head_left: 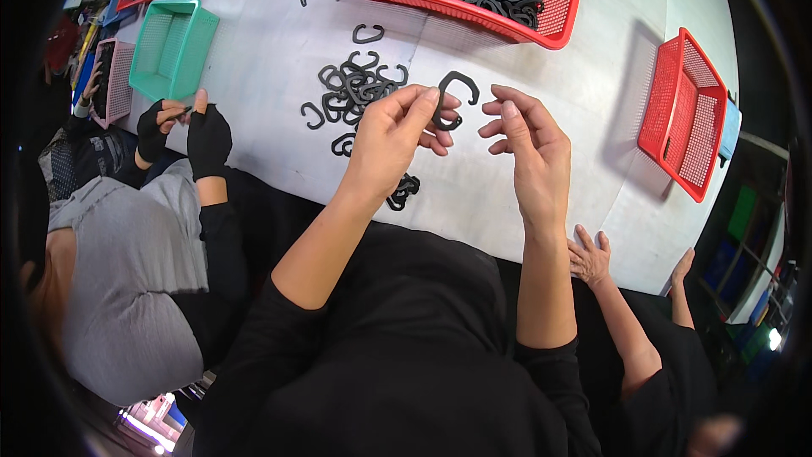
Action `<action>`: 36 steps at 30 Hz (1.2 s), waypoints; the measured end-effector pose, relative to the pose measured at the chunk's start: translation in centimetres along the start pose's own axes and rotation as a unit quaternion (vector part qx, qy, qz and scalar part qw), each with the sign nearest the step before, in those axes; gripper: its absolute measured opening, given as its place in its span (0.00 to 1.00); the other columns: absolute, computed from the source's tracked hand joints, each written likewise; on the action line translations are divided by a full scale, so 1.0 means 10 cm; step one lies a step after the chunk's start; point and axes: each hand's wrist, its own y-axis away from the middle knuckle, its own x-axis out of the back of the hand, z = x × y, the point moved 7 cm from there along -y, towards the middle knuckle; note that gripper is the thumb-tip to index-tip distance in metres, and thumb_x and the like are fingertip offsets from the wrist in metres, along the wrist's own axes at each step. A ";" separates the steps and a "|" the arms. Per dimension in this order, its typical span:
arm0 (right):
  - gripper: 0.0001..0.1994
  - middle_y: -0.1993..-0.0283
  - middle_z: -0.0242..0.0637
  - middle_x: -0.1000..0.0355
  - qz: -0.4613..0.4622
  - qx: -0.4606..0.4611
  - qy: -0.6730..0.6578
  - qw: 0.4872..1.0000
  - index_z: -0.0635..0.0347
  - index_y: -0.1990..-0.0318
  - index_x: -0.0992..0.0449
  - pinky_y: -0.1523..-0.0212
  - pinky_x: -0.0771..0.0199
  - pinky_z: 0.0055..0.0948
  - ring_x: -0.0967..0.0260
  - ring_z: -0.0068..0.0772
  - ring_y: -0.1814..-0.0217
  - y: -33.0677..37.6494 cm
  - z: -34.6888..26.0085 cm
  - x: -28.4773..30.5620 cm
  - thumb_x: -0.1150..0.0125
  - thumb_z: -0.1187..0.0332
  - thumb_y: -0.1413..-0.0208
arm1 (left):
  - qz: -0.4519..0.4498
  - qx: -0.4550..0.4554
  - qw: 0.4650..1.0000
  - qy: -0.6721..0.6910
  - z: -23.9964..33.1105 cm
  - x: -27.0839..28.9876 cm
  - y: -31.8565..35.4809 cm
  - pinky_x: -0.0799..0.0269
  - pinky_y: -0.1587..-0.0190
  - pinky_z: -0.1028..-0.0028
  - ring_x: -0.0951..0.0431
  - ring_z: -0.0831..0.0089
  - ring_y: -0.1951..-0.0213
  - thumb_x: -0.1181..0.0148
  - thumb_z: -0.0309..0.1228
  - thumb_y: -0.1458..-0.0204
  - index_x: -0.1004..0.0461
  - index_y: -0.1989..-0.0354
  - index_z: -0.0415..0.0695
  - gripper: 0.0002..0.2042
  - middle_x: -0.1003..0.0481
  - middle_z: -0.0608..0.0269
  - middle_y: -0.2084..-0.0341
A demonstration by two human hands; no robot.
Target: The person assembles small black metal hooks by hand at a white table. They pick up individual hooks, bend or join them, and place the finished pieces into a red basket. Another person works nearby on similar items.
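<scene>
Between the thumb and fingers of my left hand (pixel 397 131) is a black C-shaped hook (pixel 462 78), held up above the white table with its gap facing right. My right hand (pixel 534 140) is just to the right of the hook, fingers apart and curved, not touching it. Behind my left hand lies a loose pile of similar black hooks (pixel 351 89). A smaller cluster of black hooks (pixel 404 192) sits by the near table edge, partly hidden by my left forearm.
A red basket (pixel 474 21) full of black hooks stands at the far side. Another red basket (pixel 677 118) is at the right, a green basket (pixel 169 55) at the left. A co-worker's gloved hands (pixel 207 135) work at left; another person's hand (pixel 589 256) rests on the table at right.
</scene>
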 end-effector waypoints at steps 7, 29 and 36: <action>0.13 0.65 0.37 0.27 -0.027 0.023 -0.018 0.999 0.66 0.56 0.28 0.69 0.33 0.18 0.31 0.20 0.67 0.30 -0.15 -0.09 0.51 0.66 0.41 | -0.035 0.028 0.994 0.096 0.06 -0.06 0.44 0.27 0.73 0.79 0.26 0.76 0.76 0.53 0.34 0.42 0.29 0.63 0.33 0.14 0.28 0.59 0.72; 0.08 0.62 0.34 0.27 -0.110 0.192 0.031 0.975 0.62 0.65 0.24 0.65 0.27 0.20 0.29 0.23 0.62 0.43 -0.42 -0.20 0.44 0.82 0.52 | -0.069 0.053 0.980 0.181 0.04 -0.09 0.65 0.26 0.60 0.76 0.25 0.74 0.63 0.51 0.28 0.43 0.32 0.55 0.35 0.11 0.26 0.60 0.65; 0.13 0.54 0.43 0.29 -0.087 0.008 -0.151 0.985 0.69 0.51 0.32 0.57 0.26 0.26 0.29 0.29 0.57 0.44 -0.15 -0.18 0.53 0.77 0.44 | 0.026 -0.116 0.993 0.027 0.27 0.05 0.63 0.27 0.60 0.79 0.24 0.77 0.63 0.46 0.20 0.50 0.33 0.53 0.33 0.15 0.27 0.59 0.61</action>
